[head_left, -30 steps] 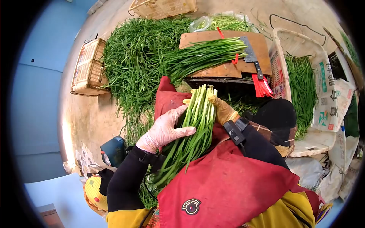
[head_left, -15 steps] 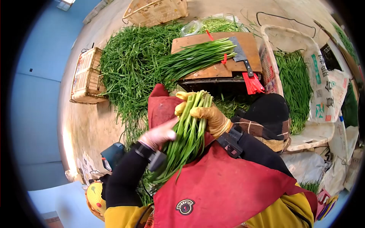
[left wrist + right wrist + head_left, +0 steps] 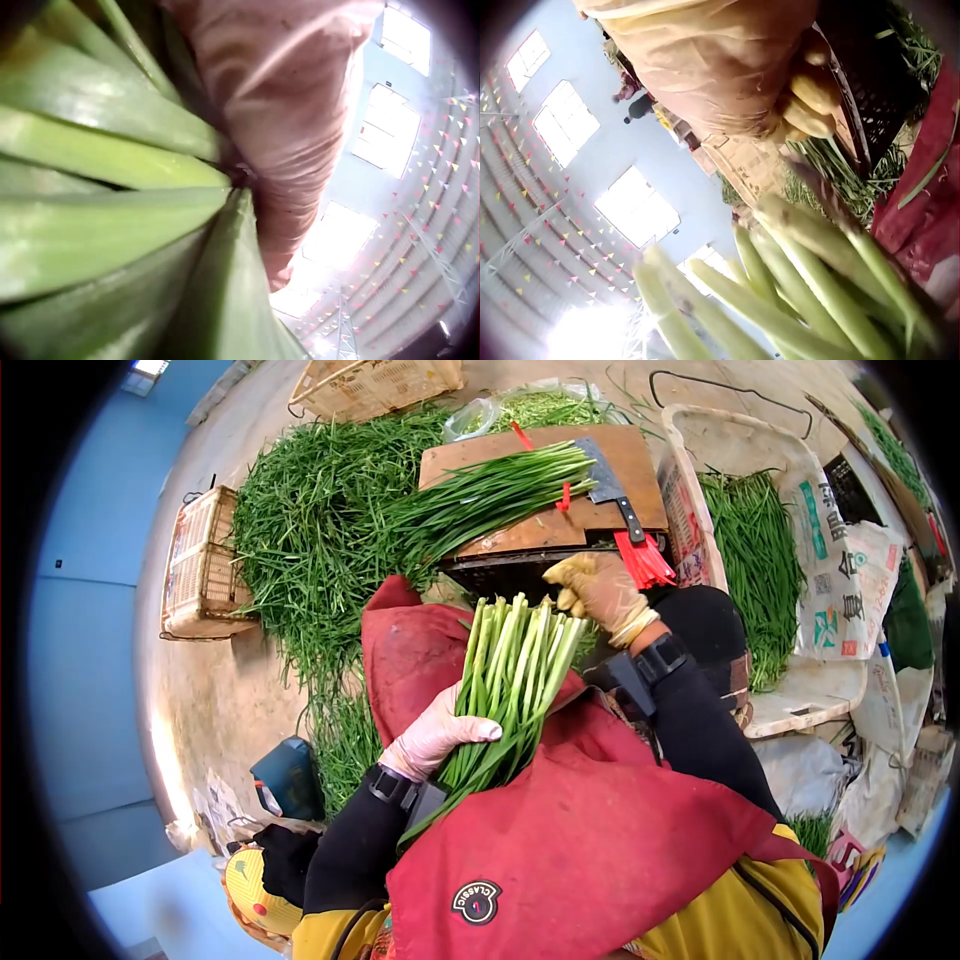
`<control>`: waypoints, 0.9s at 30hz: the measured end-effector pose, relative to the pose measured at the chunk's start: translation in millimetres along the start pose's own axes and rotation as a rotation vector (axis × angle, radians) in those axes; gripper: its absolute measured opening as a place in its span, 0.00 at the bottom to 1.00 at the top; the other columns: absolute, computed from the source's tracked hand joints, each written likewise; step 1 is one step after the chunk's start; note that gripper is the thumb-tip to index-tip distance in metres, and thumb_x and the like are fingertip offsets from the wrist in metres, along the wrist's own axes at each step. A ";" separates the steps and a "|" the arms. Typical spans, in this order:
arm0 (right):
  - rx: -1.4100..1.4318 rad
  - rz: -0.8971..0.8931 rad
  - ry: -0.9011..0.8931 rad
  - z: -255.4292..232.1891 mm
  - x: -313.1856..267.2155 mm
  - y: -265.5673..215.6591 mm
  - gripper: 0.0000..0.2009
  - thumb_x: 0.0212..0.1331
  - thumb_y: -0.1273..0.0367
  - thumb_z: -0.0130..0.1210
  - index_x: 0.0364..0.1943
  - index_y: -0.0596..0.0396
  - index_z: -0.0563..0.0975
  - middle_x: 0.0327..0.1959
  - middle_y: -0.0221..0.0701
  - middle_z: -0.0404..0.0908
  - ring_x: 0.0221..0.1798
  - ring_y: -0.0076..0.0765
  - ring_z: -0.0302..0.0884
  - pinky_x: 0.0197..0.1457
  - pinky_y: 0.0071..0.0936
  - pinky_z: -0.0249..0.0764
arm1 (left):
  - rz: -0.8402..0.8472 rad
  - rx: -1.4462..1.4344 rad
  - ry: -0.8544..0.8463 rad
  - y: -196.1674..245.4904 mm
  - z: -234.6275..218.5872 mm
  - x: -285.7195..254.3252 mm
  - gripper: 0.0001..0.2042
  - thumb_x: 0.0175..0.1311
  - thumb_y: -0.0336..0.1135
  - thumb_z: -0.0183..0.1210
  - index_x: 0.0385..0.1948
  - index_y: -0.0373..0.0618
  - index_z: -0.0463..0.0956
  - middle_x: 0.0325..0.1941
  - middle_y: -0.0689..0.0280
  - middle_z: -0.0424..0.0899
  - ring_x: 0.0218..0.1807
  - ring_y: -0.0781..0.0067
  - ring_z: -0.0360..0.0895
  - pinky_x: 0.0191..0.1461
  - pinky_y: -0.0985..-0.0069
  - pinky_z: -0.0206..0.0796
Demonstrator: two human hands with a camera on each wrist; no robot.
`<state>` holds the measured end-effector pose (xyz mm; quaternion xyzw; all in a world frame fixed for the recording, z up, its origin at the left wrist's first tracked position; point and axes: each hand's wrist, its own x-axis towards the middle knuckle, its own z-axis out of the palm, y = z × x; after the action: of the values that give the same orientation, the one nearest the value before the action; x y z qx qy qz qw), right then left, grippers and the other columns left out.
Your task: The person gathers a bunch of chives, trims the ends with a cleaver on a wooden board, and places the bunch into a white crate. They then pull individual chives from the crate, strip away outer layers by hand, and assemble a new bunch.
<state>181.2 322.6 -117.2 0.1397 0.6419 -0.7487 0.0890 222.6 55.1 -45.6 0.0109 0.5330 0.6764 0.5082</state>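
Note:
A bundle of green stalks stands over the red apron, pale cut ends up. My left hand, in a pale glove, grips its left side with the thumb across the front; in the left wrist view the glove presses against broad green leaves. Just above and right of the pale ends is my right hand, in a yellow glove, fingers curled with nothing seen in them. The right wrist view shows the curled fingers above the stalk ends.
Behind are a wooden board with another bundle, a cleaver and red strips. A leafy heap lies left, near a basket. A white crate of greens stands right.
My right hand has let go of the bundle and moved up and right. My left hand, blurred beside the stalks half a second ago, now grips them. The bundle's tops are spread wider.

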 end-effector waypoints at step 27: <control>0.353 0.047 -0.483 64.1 -54.6 -10.5 0.27 0.55 0.61 0.65 0.57 0.55 0.72 0.48 0.26 0.78 0.49 0.22 0.74 0.55 0.24 0.71 | 0.045 0.134 0.076 45.6 -20.9 -0.6 0.29 0.52 0.29 0.67 0.59 0.40 0.68 0.51 0.67 0.80 0.52 0.76 0.77 0.58 0.76 0.68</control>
<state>223.4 258.5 -81.0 -0.0145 0.4586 -0.8580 0.2308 180.5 43.7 -20.9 0.0310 0.5957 0.6503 0.4704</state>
